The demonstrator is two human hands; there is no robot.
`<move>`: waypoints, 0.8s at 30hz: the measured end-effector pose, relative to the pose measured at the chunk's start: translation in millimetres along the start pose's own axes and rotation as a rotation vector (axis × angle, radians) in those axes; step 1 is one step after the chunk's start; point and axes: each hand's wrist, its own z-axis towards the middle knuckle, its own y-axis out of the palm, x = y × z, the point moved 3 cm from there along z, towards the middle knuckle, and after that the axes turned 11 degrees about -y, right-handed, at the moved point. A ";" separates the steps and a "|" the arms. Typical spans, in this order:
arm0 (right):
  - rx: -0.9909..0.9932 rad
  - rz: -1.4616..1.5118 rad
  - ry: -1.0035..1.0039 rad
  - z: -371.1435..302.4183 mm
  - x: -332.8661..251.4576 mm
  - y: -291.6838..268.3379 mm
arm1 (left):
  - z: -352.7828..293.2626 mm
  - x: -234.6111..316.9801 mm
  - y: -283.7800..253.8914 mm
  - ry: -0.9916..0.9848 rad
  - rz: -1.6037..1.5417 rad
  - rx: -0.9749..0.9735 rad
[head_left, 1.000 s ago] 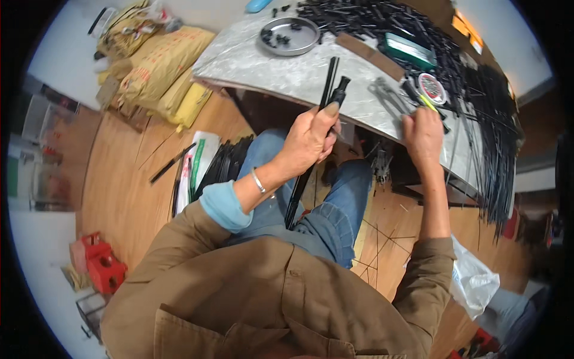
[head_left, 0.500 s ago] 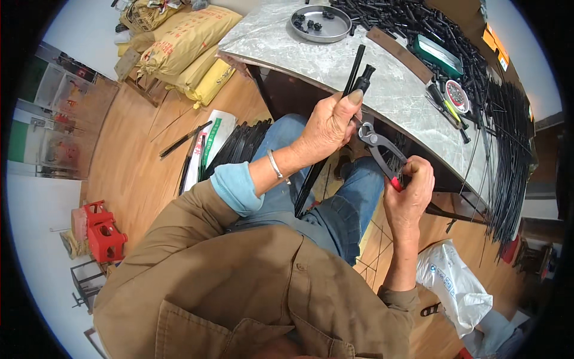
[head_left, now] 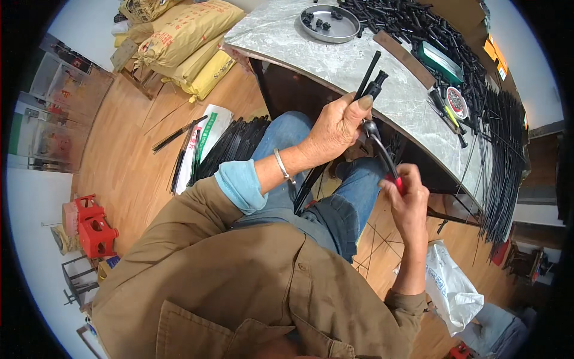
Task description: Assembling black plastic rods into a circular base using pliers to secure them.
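Upright above my lap, my left hand (head_left: 336, 128) is closed around a black plastic tube fitting (head_left: 377, 84) and a thin black rod (head_left: 368, 70), the thumb pressed along the fitting. Below that grip, more black rod runs down between my knees. My right hand (head_left: 410, 197) is wrapped around the red-sleeved handles of end-cutting pincers (head_left: 385, 154). The pincers appear nearly edge-on, with their rounded head right beside my left fingers. Whether the jaws touch anything is hidden by those fingers.
The stone-topped table (head_left: 287, 57) ahead carries a round metal tray (head_left: 330, 33), piled black fittings (head_left: 406, 24), a brown strip (head_left: 404, 60), a green box (head_left: 440, 61) and hanging black rods (head_left: 502, 161). Floor items include black rods (head_left: 236, 143), a white sack (head_left: 451, 290) and red stools (head_left: 95, 227).
The pincers have turned from broadside to nearly edge-on, and their handles are closer together in my right hand. My left hand with the fitting has shifted slightly right and down in view.
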 end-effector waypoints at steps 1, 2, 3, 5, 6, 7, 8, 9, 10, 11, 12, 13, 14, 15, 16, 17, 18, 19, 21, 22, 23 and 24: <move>-0.093 0.468 0.230 -5.7 0.3 9.8 | 0.6 -0.7 -2.4 0.027 0.054 0.022; -0.178 0.932 0.466 -14.0 -2.0 17.8 | 1.1 -1.2 -1.6 0.055 0.106 0.035; -0.351 1.192 0.519 -17.9 -8.0 17.3 | 0.6 -1.9 0.2 0.053 0.099 0.029; -0.521 1.411 0.564 -26.1 -4.0 25.4 | -1.8 -0.9 2.6 0.112 0.156 0.053; -0.601 1.193 0.538 -22.6 -4.5 24.3 | -2.7 -0.6 2.9 0.110 0.150 0.057; -0.607 1.189 0.542 -18.3 -10.3 21.4 | -3.3 0.4 3.7 0.116 0.153 0.047; -0.548 0.801 0.419 -9.1 -15.4 14.8 | -4.0 1.8 2.7 0.123 0.155 0.042; -0.478 0.417 0.288 -2.0 -18.4 8.8 | -4.0 0.4 1.0 0.123 0.150 0.052; -0.203 0.330 -0.116 -1.1 -7.0 14.0 | -3.3 -3.2 -0.1 0.106 0.120 0.022; -0.251 0.472 0.062 -1.1 -3.7 7.9 | -4.6 -4.7 -2.9 0.090 0.088 0.000; -0.299 0.609 0.244 -4.6 -3.6 3.4 | -6.8 -4.2 -7.2 0.091 0.083 0.019; -0.243 0.870 0.378 -10.5 -8.7 9.4 | -9.2 -3.1 -10.0 0.058 0.089 -0.019; -0.265 1.041 0.445 -18.2 -15.5 15.0 | -10.5 -0.1 -7.1 0.026 0.091 -0.085; -0.299 1.236 0.466 -27.6 -16.8 22.2 | -13.0 4.8 -3.0 0.037 0.109 -0.106; -0.330 1.432 0.482 -35.5 -14.8 29.6 | -11.8 6.2 -2.1 0.039 0.101 -0.120; -0.414 1.630 0.486 -32.7 -18.7 35.2 | -12.9 5.6 -4.5 0.038 0.101 -0.098; -0.416 1.628 0.489 -27.1 -20.8 31.7 | -13.4 4.8 -6.1 0.038 0.101 -0.077; -0.482 1.222 0.481 -19.5 -21.9 25.0 | -12.4 4.3 -5.4 0.051 0.095 -0.062; -0.480 0.549 0.314 -11.5 -22.4 15.4 | -11.9 1.1 -5.5 0.046 0.064 -0.063; -0.484 0.548 0.315 -10.7 -21.9 16.3 | -12.2 -0.3 -6.4 0.044 0.035 -0.065; -0.320 0.443 0.202 -4.8 -21.3 11.0 | -11.7 0.0 -8.3 0.046 0.032 -0.064; -0.157 0.338 0.087 -0.4 -21.7 5.9 | -11.6 0.2 -11.4 0.035 0.037 -0.076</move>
